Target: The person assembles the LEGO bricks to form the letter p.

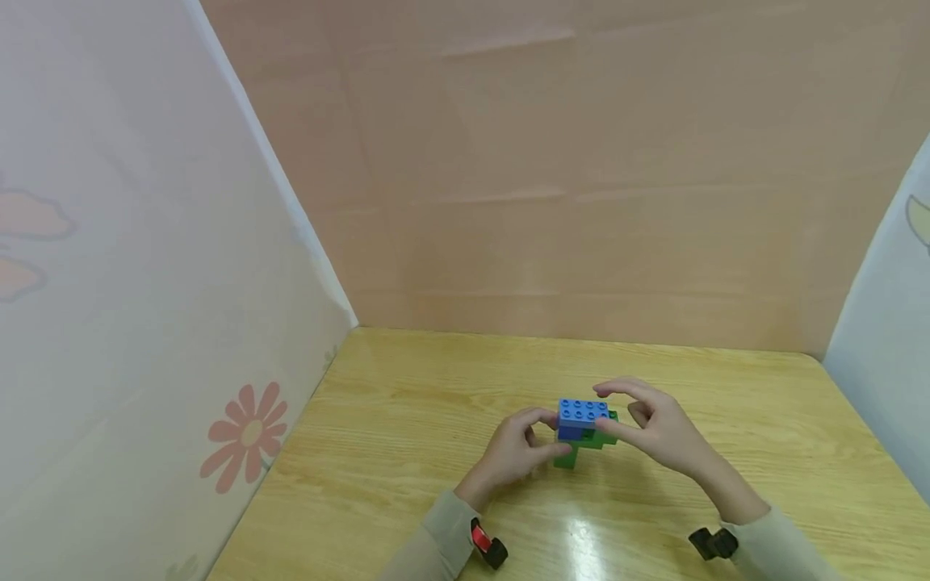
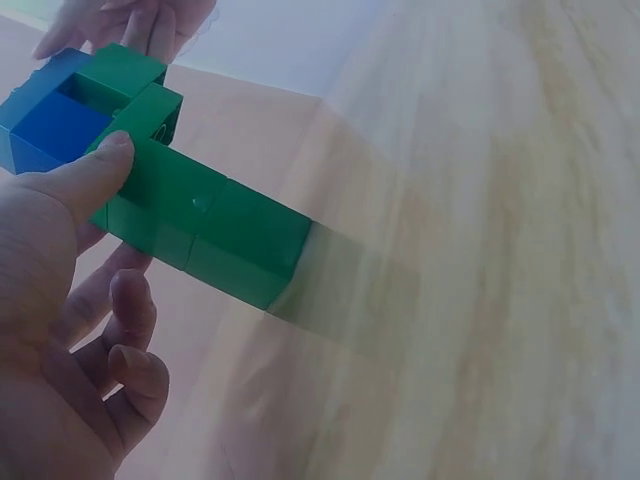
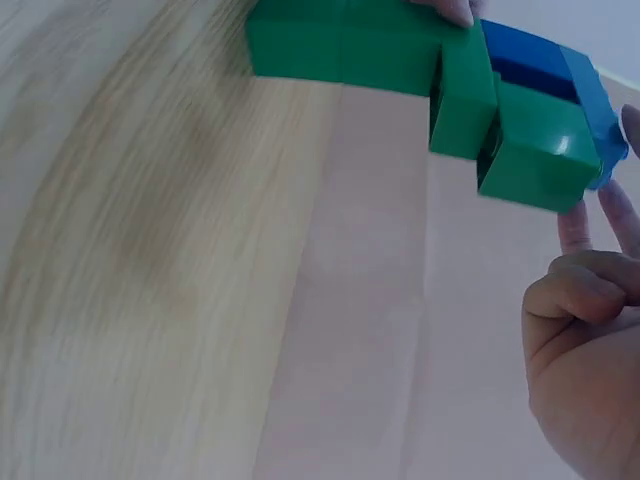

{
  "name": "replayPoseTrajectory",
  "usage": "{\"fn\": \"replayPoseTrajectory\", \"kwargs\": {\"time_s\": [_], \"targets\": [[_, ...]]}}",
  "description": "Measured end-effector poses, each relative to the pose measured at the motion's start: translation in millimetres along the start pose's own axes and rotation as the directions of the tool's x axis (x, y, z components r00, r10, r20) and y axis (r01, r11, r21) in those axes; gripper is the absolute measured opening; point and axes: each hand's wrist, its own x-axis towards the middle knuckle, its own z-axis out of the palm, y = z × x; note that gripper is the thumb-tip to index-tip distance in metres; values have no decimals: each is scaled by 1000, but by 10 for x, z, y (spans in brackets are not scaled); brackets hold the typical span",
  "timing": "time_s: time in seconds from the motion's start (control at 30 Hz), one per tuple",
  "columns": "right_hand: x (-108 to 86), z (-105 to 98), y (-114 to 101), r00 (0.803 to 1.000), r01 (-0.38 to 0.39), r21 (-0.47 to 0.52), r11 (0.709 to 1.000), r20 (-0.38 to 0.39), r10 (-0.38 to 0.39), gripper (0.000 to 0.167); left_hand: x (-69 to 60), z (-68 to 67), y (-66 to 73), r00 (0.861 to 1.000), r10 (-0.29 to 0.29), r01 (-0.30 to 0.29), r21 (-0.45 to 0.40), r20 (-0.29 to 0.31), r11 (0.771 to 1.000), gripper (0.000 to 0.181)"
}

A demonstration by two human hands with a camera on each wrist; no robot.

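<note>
In the head view, a small structure of toy building bricks sits between the two hands. A light blue brick with rows of studs [image 1: 580,413] lies across its top, over a darker blue brick [image 2: 60,127]. Green bricks [image 1: 594,440] jut out beside the blue one, and a green column [image 2: 210,215] forms the lower part. My left hand [image 1: 512,448] pinches the structure from the left, thumb on the green column. My right hand [image 1: 664,428] is spread around the right end, thumb at the light blue brick's front corner, index finger arched behind it.
The structure is over a wood-grain table [image 1: 407,387]. A brown sheet [image 1: 581,202] rises behind the table, and a pale panel with a red flower print [image 1: 250,436] borders the left side. Another pale panel [image 1: 882,323] stands on the right. Both wrists wear dark straps.
</note>
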Motion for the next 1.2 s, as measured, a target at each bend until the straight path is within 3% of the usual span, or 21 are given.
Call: {"fn": "replayPoseTrajectory", "kwargs": {"time_s": [0.27,0.37,0.53,0.73,0.97,1.2], "targets": [[-201,-68,197,1000,-9,65,998,19,8,42,-39,16,-44,998,-58,58,-56,-7,997,31],[-237,-36,249,1000,10,76,997,17,-12,41,-41,23,-64,998,-60,60,-45,-11,997,30],[-295,23,276,1000,-20,63,998,-2,20,46,-36,36,-87,999,-54,53,-36,-8,998,31],[-285,62,281,1000,-13,-31,999,-23,13,58,-25,44,-102,997,-71,71,-7,-28,997,28],[-119,21,313,999,13,-132,991,-41,-19,59,-26,6,-31,994,-92,93,14,-61,996,29],[31,45,409,998,67,-278,958,0,-70,56,-14,-19,-6,989,-133,137,48,-70,989,41]]}}
